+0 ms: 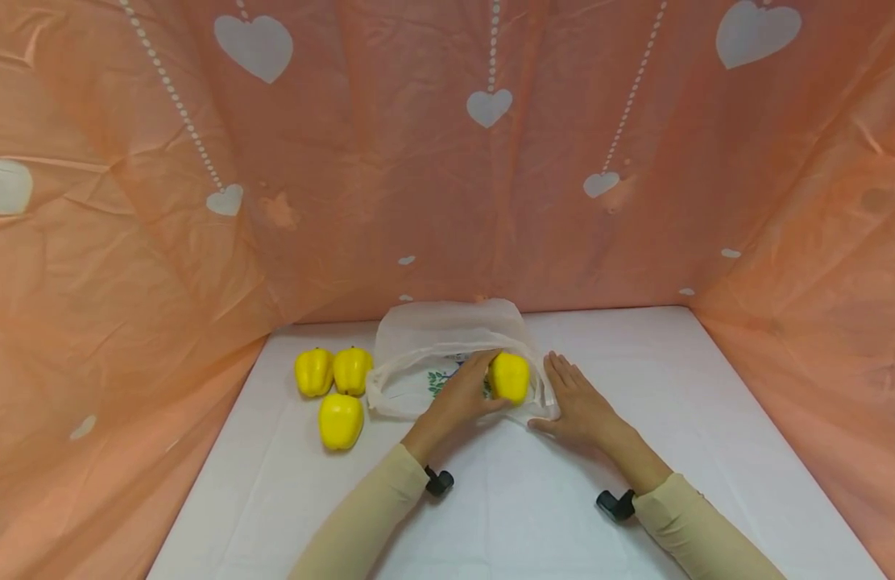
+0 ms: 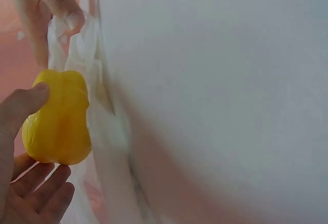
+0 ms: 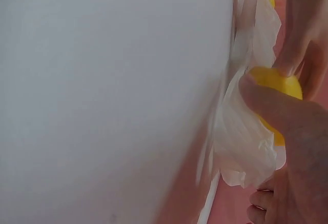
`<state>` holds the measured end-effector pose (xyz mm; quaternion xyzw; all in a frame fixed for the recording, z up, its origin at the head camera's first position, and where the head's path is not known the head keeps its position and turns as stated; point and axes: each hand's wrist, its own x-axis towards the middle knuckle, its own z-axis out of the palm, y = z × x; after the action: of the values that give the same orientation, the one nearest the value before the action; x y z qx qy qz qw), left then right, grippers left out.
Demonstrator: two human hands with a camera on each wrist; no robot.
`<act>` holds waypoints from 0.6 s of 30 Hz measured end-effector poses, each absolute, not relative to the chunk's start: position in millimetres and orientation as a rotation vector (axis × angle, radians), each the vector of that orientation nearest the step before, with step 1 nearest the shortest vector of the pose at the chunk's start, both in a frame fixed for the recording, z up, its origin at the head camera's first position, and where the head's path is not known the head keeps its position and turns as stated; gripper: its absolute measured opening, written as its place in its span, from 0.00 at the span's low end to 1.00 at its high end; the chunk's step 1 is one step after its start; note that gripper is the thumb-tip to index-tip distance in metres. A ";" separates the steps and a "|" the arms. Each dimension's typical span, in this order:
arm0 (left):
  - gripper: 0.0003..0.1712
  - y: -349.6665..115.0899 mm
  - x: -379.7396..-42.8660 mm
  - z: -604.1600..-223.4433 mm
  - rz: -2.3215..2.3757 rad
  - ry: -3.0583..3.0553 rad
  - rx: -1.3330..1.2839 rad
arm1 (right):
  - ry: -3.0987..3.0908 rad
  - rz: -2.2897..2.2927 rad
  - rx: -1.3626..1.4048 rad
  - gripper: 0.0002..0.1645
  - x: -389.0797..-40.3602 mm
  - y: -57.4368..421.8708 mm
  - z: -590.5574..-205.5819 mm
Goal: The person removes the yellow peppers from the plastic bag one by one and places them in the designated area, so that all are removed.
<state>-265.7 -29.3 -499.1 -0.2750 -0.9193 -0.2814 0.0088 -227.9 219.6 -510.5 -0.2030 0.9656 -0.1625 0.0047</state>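
My left hand point(image 1: 457, 400) grips a yellow bell pepper point(image 1: 510, 379) at the right part of the opening of a white plastic bag point(image 1: 450, 322). In the left wrist view the thumb lies on one side of the pepper point(image 2: 59, 121) and the fingers are at its lower end. The bag lies on its side, mouth toward me, green print showing inside. At its right edge, my right hand point(image 1: 583, 409) holds the plastic between thumb and fingers. The right wrist view has that thumb point(image 3: 271, 103) in front of the pepper, hiding part of it.
Three more yellow bell peppers stand left of the bag: two at the back point(image 1: 314, 373) and one nearer me point(image 1: 341, 421). All rest on a white table point(image 1: 483, 515). An orange curtain with white hearts point(image 1: 418, 201) encloses the back and sides.
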 end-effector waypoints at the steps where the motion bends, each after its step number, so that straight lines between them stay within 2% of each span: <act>1: 0.53 -31.8 -265.1 -498.1 -0.889 -2.875 -0.855 | 3.025 -0.510 -0.638 0.71 -227.7 219.2 -510.5; 18: 0.52 -82.4 -249.9 -484.9 -1.013 -2.857 -0.896 | 3.019 -0.527 -0.650 0.69 -228.7 213.6 -512.3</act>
<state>-249.9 -82.4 -484.9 -0.2836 -0.9038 -0.3204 -0.0095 -228.7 213.6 -512.3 -0.2074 0.9637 -0.1683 0.0041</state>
